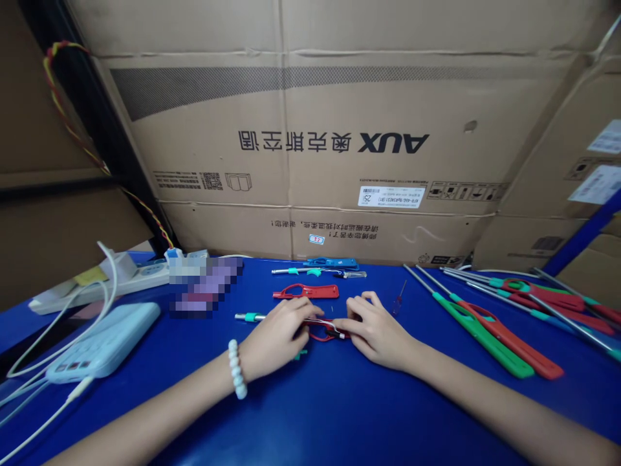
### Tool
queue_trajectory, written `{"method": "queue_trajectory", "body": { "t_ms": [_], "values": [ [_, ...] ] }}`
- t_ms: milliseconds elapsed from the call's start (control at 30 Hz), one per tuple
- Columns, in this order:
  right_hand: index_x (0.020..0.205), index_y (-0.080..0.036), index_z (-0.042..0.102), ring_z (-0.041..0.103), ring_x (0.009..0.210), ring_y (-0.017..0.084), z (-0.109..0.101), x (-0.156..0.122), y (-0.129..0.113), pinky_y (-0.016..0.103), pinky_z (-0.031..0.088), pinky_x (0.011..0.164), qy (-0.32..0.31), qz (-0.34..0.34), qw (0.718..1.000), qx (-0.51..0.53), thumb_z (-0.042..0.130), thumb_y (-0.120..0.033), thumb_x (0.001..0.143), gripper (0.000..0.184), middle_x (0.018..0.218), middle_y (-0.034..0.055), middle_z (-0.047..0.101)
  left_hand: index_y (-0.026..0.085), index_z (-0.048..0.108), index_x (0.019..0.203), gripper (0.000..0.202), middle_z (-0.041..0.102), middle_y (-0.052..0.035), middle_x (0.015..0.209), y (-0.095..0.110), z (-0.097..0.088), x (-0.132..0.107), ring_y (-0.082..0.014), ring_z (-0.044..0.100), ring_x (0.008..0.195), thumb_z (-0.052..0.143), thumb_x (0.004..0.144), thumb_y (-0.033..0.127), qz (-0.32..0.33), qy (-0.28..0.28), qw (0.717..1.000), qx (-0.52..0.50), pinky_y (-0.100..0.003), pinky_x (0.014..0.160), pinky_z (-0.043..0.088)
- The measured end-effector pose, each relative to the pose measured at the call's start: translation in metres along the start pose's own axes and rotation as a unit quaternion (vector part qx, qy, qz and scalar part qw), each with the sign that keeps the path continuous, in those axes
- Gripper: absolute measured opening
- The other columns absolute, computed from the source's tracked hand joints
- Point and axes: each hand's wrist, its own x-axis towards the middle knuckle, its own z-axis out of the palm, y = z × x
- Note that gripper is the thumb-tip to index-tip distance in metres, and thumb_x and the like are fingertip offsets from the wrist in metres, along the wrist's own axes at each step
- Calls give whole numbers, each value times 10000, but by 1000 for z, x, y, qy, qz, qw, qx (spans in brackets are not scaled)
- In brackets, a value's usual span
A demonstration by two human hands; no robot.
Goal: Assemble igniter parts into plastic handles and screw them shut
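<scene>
My left hand (279,333), with a white bead bracelet on its wrist, and my right hand (376,330) meet on the blue table (330,414). Both pinch a red lighter shell with a thin metal tube (326,329) lying between them. A metal tube with a teal collar (250,317) sticks out to the left of my left hand. Just beyond the hands lies a red lighter shell half (306,292). Farther back are a blue shell half (332,263) and a tube with a teal piece (310,272).
Several assembled long lighters, green and red (490,330), lie at the right, with more metal tubes (557,301) behind them. A small red screwdriver (398,299) lies near my right hand. A pale blue power bank (104,343) with white cables and a power strip (130,275) sit at left. Cardboard boxes (315,149) wall the back.
</scene>
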Motion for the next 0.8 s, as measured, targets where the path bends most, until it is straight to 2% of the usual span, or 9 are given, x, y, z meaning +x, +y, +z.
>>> {"method": "queue_trajectory", "body": {
  "t_ms": [33,100,200,300,800],
  "values": [
    [1065,-206,618,430,811,186,0,0,0,370,291,794,3,3,1000,2,393,-98,859,323,815,44,453,186,523,1111,411,564,-45,1103,-6,-3,1,-181,521,1046,440,752,5,6,16,999,-30,-337,929,418],
    [1064,-206,618,433,813,183,1,-1,1,367,291,794,6,8,1000,6,396,-94,858,322,830,47,458,181,534,1070,404,563,-44,1105,-17,-9,2,-170,520,1050,424,733,-14,4,27,998,-65,-326,923,425],
    [1082,-210,614,440,833,184,2,-2,2,362,293,792,7,12,1000,15,392,-90,864,334,860,53,469,168,575,936,300,599,-32,967,-29,-18,5,-159,565,900,439,731,-3,0,-12,997,-70,-295,824,462],
    [1089,-207,615,443,851,189,3,-2,3,363,300,794,11,15,1000,22,392,-91,868,335,887,63,479,167,595,893,254,611,-26,890,-36,-22,6,-150,567,803,460,744,12,8,-47,997,-53,-272,760,459],
    [1082,-222,625,436,860,188,1,-1,4,339,334,779,-1,43,996,82,424,-63,860,339,926,62,498,160,594,799,183,549,-11,830,-38,-18,4,-126,543,725,465,796,31,20,-43,998,-36,-220,657,425]
  ]
}}
